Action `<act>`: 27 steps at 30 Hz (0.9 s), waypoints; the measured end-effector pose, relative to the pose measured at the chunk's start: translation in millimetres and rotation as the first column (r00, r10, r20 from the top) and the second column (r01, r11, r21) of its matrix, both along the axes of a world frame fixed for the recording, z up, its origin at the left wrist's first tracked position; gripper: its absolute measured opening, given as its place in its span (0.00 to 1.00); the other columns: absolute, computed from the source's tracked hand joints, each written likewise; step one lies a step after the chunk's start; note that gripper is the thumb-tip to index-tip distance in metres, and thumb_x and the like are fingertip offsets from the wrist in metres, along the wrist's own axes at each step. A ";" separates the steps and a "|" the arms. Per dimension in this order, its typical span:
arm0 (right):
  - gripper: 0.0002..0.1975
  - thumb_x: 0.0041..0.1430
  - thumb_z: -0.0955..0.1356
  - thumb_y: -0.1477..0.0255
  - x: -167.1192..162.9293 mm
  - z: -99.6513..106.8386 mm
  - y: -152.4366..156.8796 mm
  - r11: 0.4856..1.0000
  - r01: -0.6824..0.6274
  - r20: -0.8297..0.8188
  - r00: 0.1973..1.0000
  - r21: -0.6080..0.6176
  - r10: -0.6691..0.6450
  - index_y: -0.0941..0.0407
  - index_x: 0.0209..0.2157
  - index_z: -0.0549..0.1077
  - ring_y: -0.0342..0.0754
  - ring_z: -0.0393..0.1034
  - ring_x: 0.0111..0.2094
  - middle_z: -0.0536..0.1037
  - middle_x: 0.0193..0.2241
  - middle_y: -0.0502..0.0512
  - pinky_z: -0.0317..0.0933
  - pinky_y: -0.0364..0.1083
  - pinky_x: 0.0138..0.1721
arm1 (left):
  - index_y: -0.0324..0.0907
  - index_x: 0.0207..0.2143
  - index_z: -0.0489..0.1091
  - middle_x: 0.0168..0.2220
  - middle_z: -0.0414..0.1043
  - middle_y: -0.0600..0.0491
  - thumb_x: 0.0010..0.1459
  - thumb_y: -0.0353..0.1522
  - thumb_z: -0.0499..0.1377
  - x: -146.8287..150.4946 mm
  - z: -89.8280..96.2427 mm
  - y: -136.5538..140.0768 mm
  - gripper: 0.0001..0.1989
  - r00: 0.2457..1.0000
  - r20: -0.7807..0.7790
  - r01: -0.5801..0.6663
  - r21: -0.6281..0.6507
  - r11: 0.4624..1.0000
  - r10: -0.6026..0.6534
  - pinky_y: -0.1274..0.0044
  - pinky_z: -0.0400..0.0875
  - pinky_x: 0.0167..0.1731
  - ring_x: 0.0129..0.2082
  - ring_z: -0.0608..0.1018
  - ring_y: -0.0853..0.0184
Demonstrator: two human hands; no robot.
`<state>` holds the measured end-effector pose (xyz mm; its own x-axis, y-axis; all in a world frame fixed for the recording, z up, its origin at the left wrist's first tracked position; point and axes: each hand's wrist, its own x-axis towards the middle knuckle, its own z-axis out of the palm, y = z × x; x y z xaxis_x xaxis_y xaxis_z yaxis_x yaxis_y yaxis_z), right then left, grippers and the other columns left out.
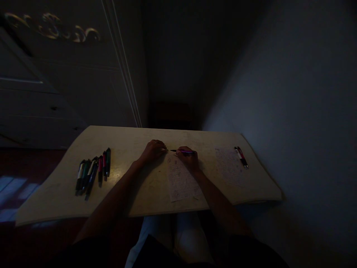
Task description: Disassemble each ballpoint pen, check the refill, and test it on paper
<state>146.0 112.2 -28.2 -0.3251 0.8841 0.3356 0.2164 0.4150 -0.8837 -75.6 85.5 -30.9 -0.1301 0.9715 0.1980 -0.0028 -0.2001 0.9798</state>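
My right hand (189,158) grips a purple and dark pen (187,151), which lies almost level with its narrow dark end toward the left. Just beyond that end is my left hand (154,150), resting on the table with its fingers drawn together. A small pale spot shows at its fingertips, too dim to make out. Under my right hand and forearm lies a sheet of paper (181,182) covered in handwriting and small drawn shapes. Part of the sheet is hidden by the hand and forearm.
On the left of the pale table (139,206) lie several pens (90,173) in a loose row. A second written sheet (228,165) lies at the right, with two pens (241,157) beside it. A wall (292,111) borders the right; a dark cabinet (83,85) stands behind left.
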 end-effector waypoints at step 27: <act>0.17 0.60 0.66 0.57 -1.6 -8.5 1.5 0.993 -0.069 0.126 0.989 -0.100 0.082 0.56 0.37 0.77 0.47 0.72 0.25 0.76 0.23 0.50 0.65 0.44 0.31 | 0.42 0.22 0.64 0.25 0.66 0.53 0.56 0.34 0.55 5.7 -2.4 -4.8 0.10 0.558 -0.830 -0.075 -0.042 0.996 0.007 0.74 0.58 0.29 0.26 0.67 0.67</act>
<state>144.3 113.7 -36.7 -0.4273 0.8813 0.2018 0.3029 0.3499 -0.8865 -69.9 80.7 -33.2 0.0180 0.9840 0.1772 0.8235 -0.1151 0.5555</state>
